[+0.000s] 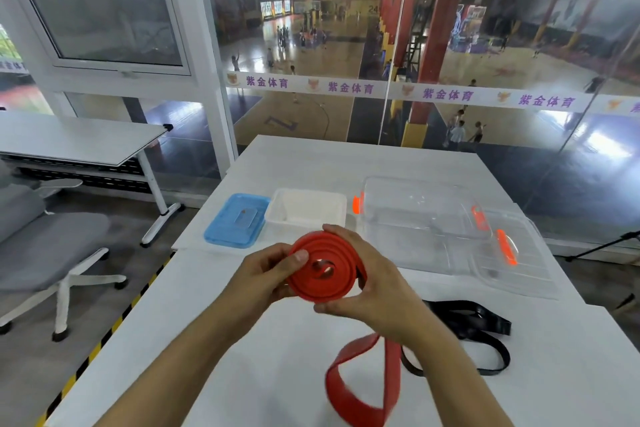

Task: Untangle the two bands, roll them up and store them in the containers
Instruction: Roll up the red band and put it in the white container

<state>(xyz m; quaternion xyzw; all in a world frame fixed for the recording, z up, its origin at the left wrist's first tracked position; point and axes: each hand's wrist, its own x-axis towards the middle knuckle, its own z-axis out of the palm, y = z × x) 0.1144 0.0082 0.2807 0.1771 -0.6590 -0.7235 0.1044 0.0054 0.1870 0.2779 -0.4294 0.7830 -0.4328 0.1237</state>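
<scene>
**Rolling the red band: keep the coil tight**

The red band (322, 269) is partly wound into a flat coil, held above the white table (242, 340) and just in front of the white container (306, 210). The left hand (266, 274) pinches the coil, thumb across its face. The right hand (367, 288) cups the coil's far edge, fingers wrapped over the rim. A loose tail hangs below the coil, near the viewer.

The black band (478, 329) lies right of the coil, on the table, apparently free of the red one.

Judgement: feed the tail flat, untwisting its visible loop first. Keep thumb pressure on the face so the layers do not spring apart.
</scene>
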